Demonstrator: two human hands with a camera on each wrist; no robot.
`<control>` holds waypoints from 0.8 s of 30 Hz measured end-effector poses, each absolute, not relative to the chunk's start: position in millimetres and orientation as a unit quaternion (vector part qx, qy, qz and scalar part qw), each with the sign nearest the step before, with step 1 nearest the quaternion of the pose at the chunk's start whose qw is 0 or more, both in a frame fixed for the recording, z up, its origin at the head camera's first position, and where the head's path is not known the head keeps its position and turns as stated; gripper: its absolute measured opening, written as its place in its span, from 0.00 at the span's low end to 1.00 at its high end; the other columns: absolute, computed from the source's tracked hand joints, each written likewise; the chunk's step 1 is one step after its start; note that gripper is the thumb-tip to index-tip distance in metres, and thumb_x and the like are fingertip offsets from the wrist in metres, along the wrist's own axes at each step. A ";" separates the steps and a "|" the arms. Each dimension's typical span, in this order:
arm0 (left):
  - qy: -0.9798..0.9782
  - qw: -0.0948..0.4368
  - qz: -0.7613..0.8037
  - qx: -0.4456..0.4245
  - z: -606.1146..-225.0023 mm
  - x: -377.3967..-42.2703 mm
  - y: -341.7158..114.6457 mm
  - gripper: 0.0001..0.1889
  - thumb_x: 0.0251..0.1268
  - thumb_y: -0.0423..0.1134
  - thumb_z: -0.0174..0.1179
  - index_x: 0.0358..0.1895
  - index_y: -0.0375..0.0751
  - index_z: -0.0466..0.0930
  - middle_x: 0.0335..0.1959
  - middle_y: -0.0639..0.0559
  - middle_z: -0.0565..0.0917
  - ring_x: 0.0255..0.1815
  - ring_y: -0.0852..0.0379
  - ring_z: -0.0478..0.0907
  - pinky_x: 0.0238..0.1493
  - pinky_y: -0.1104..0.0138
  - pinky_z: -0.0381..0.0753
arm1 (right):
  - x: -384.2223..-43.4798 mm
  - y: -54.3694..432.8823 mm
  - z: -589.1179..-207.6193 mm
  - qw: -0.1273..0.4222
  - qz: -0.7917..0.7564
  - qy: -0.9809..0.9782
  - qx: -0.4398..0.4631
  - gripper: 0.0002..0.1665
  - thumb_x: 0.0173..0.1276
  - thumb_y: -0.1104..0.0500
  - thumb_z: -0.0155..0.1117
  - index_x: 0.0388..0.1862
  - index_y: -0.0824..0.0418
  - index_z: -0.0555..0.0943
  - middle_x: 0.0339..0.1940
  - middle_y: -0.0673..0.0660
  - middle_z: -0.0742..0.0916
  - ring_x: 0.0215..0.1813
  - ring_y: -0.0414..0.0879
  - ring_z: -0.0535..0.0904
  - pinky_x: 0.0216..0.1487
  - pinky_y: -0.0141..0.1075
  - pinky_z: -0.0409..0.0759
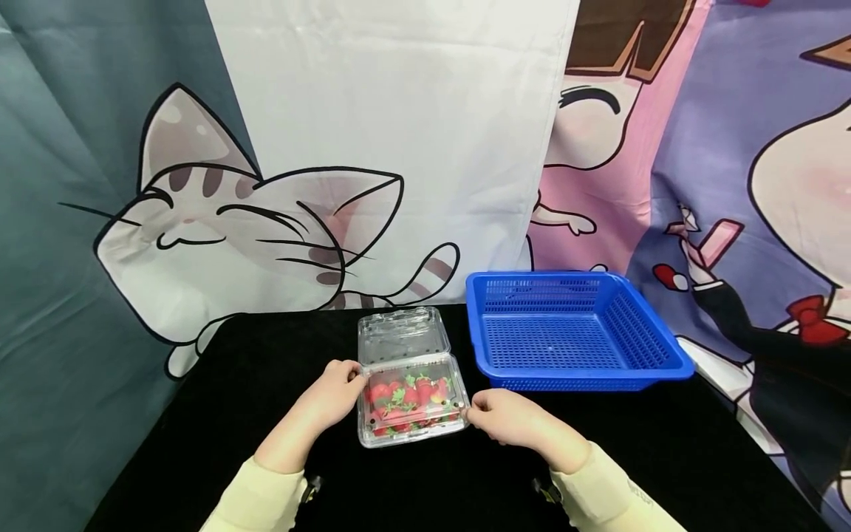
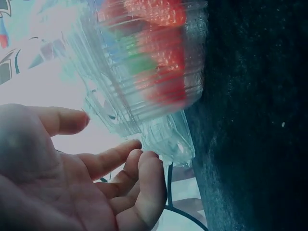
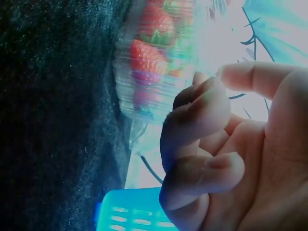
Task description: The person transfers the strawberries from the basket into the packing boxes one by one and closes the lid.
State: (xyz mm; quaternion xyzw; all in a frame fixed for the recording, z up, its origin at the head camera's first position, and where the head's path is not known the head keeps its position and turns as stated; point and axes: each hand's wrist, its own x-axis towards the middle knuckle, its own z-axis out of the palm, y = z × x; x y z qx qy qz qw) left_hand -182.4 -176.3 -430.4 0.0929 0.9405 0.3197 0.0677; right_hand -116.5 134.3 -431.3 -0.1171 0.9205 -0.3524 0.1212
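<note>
A clear plastic clamshell box (image 1: 414, 436) stands on the black cloth, its lid (image 1: 402, 338) folded back toward the backdrop. Red strawberries (image 1: 412, 391) with green leaves fill the front half; they also show through the ribbed wall in both wrist views. My left hand (image 1: 339, 391) is at the box's left rim near the hinge. In the left wrist view its thumb and loosely bent fingers are apart, fingertips close to the plastic. At the front right edge, my right hand (image 1: 508, 417) pinches the rim between thumb and index finger, the other fingers curled under (image 3: 202, 139).
A blue plastic basket (image 1: 552, 380) with slotted walls stands right of the box, just behind my right hand. Black cloth (image 1: 279, 347) covers the table. A printed cartoon backdrop (image 1: 399, 111) hangs along the table's far edge.
</note>
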 end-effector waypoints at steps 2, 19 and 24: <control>0.943 0.064 0.313 0.090 -431.1 -181.4 -174.3 0.24 0.74 0.50 0.50 0.60 0.34 0.73 0.52 0.41 0.72 0.46 0.49 0.74 0.50 0.52 0.74 | -116.6 134.0 -431.9 0.122 -0.348 0.922 -0.117 0.19 0.70 0.47 0.58 0.20 0.53 0.73 0.12 0.46 0.75 0.15 0.39 0.71 0.17 0.36 0.73; 0.901 0.114 0.415 0.045 -438.9 -178.7 -167.2 0.37 0.71 0.61 0.52 0.69 0.34 0.62 0.58 0.36 0.65 0.40 0.48 0.78 0.32 0.56 0.84 | -114.9 130.8 -425.6 0.146 -0.346 0.919 -0.115 0.20 0.73 0.47 0.55 0.23 0.56 0.77 0.12 0.48 0.77 0.15 0.40 0.72 0.19 0.37 0.76; 0.865 0.115 0.487 0.047 -443.9 -182.0 -169.7 0.27 0.71 0.52 0.58 0.60 0.33 0.66 0.47 0.40 0.63 0.34 0.50 0.74 0.23 0.61 0.83 | -113.8 129.0 -425.6 0.146 -0.347 0.919 -0.116 0.20 0.73 0.49 0.55 0.23 0.57 0.77 0.13 0.48 0.78 0.15 0.41 0.73 0.19 0.37 0.76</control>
